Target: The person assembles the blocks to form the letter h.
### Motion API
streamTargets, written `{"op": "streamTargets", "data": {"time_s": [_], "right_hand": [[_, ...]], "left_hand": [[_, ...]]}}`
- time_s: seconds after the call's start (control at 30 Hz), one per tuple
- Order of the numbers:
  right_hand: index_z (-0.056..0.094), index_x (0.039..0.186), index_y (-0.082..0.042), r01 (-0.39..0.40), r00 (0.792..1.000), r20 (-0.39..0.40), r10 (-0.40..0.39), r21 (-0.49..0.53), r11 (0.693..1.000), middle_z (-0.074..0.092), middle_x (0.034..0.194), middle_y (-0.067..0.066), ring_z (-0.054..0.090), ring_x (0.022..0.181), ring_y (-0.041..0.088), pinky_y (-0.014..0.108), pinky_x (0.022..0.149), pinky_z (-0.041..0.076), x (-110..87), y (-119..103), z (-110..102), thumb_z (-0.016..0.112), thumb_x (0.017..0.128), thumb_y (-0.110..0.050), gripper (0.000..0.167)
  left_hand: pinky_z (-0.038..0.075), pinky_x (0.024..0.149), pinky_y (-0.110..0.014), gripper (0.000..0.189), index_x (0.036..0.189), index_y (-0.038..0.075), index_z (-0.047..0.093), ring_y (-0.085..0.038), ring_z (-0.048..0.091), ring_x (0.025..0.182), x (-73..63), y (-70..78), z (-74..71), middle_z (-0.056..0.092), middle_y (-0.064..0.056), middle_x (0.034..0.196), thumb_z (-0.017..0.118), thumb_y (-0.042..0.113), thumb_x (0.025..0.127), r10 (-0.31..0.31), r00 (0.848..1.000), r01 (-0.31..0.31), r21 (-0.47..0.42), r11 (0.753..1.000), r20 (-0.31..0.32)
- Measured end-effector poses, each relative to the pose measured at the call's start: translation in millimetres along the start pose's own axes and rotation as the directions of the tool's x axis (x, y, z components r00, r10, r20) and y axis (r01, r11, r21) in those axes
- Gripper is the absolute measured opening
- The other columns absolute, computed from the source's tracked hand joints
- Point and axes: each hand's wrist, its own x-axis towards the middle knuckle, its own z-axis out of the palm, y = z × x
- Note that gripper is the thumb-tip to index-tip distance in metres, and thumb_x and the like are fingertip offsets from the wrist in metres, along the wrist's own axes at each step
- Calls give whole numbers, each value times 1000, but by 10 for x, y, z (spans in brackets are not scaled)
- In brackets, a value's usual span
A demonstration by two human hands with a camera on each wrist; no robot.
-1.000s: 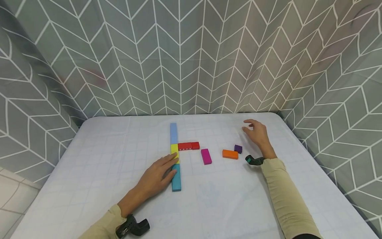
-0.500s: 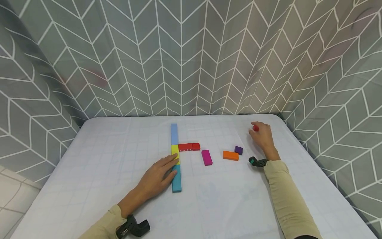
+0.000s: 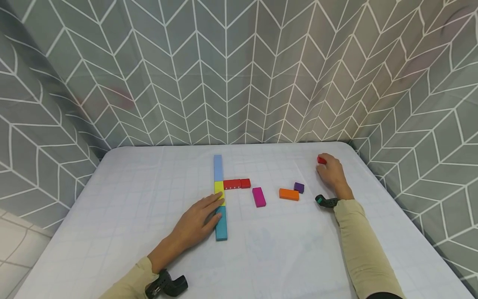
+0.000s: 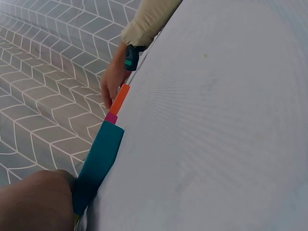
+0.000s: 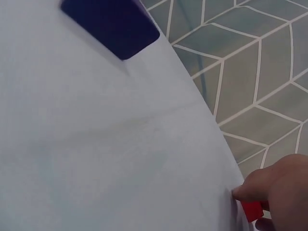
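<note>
In the head view, my left hand (image 3: 196, 218) lies with extended fingers on a column of blocks. Its fingertips touch the yellow block (image 3: 219, 187) and the thumb lies by the teal block (image 3: 221, 228); a light blue block (image 3: 218, 168) forms the far end. Two red blocks (image 3: 232, 184) extend rightward from the yellow one. Near the table's far right corner, my right hand (image 3: 333, 174) has thumb and fingers around a small red block (image 3: 321, 160). The right wrist view shows this red block (image 5: 252, 211) between thumb and fingers, partly hidden.
Between the hands lie a magenta block (image 3: 259, 197), an orange block (image 3: 288, 194) and a small purple block (image 3: 299, 187) touching or nearly touching the orange one. A white cloth covers the table (image 3: 261, 257). Grey patterned curtains (image 3: 239, 74) hang behind and beside it.
My right hand has moved rightward, and the small red block, unseen a second ago, now shows at its fingertips. My left hand and the other blocks have stayed in place.
</note>
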Motion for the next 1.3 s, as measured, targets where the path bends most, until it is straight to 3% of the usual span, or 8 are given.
{"op": "streamTargets", "data": {"time_s": [0.27,0.57,0.87,1.3], "right_hand": [[60,133,11,-115,990,-69,120,66,991,58,132,33,52,127,49,60,111,39,-43,21,43,65,99,-3,37],[63,132,5,-162,977,-109,185,193,968,61,133,27,52,129,43,56,111,39,-37,89,140,68,101,-7,34],[60,136,3,-167,980,-78,184,183,969,59,137,26,49,133,43,58,114,37,-58,186,113,66,103,-11,36],[60,134,4,-110,988,-89,126,163,980,60,134,26,49,133,44,59,114,36,-63,207,118,67,103,-10,35]], "left_hand": [[36,117,-45,50,148,10,60,-25,45,145,11,-5,-7,50,-4,157,68,30,103,-11,1000,11,1,1000,20],[37,117,-46,51,149,11,60,-26,45,144,5,-14,-36,50,-4,157,68,31,103,-26,999,26,11,1000,29],[37,117,-47,52,149,11,59,-26,44,145,12,-10,3,49,-4,158,68,32,103,-35,999,35,-14,999,39],[38,116,-47,51,149,11,59,-26,44,145,5,-6,14,49,-4,157,68,30,103,-27,999,28,-26,999,25]]}}
